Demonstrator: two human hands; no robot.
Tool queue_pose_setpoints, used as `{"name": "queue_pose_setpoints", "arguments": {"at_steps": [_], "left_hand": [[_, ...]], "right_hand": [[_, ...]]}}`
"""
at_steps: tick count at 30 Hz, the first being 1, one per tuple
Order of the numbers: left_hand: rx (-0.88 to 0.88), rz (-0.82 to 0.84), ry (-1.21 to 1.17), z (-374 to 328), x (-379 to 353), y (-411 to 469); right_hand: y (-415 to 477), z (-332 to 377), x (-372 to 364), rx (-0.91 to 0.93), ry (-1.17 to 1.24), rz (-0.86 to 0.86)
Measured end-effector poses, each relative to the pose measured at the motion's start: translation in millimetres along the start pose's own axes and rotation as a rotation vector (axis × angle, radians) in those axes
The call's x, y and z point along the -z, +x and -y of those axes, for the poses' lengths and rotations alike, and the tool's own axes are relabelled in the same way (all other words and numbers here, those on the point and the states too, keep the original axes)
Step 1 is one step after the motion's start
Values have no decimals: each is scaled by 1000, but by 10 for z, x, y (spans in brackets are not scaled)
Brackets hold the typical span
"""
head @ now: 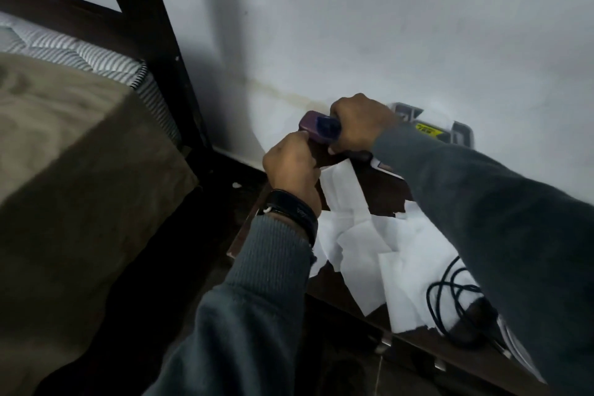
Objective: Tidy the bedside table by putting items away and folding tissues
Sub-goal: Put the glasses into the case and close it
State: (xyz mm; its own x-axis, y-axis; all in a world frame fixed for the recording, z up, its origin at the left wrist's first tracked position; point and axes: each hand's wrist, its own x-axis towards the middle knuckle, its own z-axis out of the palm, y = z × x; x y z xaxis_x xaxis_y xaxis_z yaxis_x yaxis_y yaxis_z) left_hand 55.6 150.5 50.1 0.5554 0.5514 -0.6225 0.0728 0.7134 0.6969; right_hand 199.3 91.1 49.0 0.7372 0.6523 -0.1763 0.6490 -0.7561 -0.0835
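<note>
Both my hands hold a small purple object [316,126] above the far left corner of the dark wooden bedside table [340,289]. My right hand [360,125] grips its right end from above. My left hand [291,167], with a black band on the wrist, pinches its near left edge. What the purple object is I cannot tell. Several white tissues [363,244] lie spread and crumpled across the table top under my arms.
A coiled black cable [450,302] lies on the tissues at the table's right. A clear container with a yellow label [427,127] stands against the white wall behind my right hand. The bed with a brown cover [64,170] and dark frame fills the left.
</note>
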Motion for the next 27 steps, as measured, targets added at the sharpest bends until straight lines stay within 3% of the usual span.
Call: {"name": "queue_pose_setpoints", "arguments": {"at_steps": [4, 12, 14, 18, 22, 27], "left_hand": [[5, 40, 28, 24, -36, -31], [-38, 154, -4, 116, -59, -24], [-48, 253, -1, 124, -67, -66], [14, 630, -1, 116, -52, -279], [23, 830, 60, 257, -83, -753], [-70, 823, 87, 636, -74, -1184]], "right_hand": [[-2, -21, -40, -18, 60, -5], [-501, -28, 523, -10, 299, -232], [-782, -123, 719, -57, 399, -219], [-1376, -301, 963, -94, 562, -113], [-2076, -427, 1069, -127, 519, -116], [-2784, -481, 1037, -41, 308, -238]]}}
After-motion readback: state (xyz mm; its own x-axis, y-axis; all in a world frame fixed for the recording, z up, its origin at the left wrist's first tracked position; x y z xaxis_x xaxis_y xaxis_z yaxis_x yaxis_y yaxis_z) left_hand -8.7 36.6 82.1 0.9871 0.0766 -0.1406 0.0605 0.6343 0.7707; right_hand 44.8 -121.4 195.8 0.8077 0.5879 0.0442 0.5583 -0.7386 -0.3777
